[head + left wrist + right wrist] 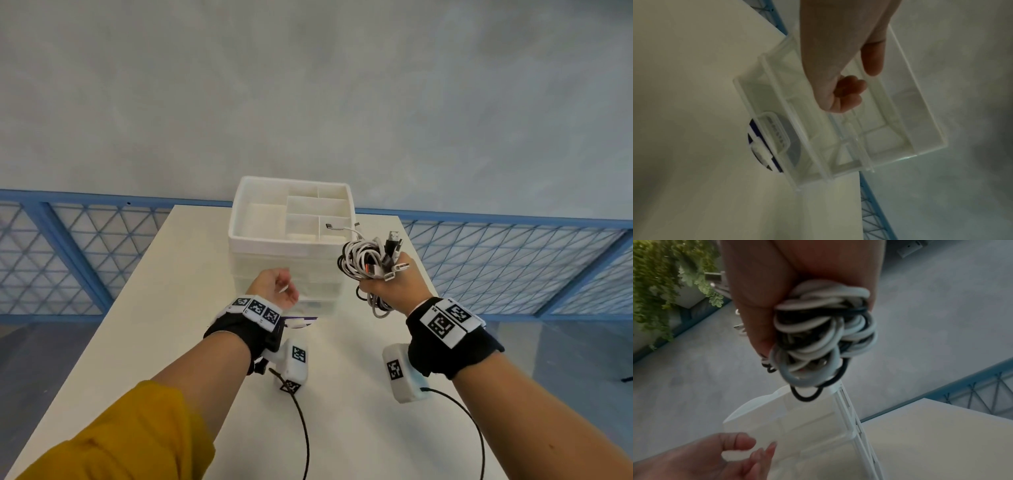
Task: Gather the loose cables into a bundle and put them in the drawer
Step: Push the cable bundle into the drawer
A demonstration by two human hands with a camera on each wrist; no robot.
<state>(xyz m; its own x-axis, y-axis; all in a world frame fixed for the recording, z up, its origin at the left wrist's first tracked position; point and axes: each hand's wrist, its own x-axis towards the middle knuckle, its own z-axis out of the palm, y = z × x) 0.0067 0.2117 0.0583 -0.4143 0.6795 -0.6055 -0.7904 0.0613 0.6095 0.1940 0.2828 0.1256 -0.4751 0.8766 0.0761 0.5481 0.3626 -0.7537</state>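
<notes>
Right hand (394, 284), centre right of the head view: fingers clenched around a bundle of cables (368, 260), white, grey and black loops mixed, several USB plugs sticking up out of the fist. Bundle held in the air, level with the top right corner of the drawer unit (291, 240) and just beside it; one white lead reaches over the rim into the open top tray. In the right wrist view the cable loops (824, 337) hang from the fist above the unit's upper edge; contact with the unit cannot be told.

Left hand (274, 284), centre of the head view, in front of the unit's drawer fronts: fingers curled in loosely, grasping nothing. The left wrist view shows the curled fingertips (849, 91) over the translucent drawers, thumb straighter; whether they touch a drawer front cannot be told.

Drawer unit: white, translucent, stacked drawers with a divided tray on top, standing at the far end of the white tabletop (171, 308). All drawers look pushed in. A small purple-and-white item (301, 320) lies on the tabletop at the foot of the unit, just beside the left wrist.

Both wrists carry black bands with printed square markers and a white camera module with a black lead. Blue mesh railing (513, 257) behind the tabletop; grey floor beyond.
</notes>
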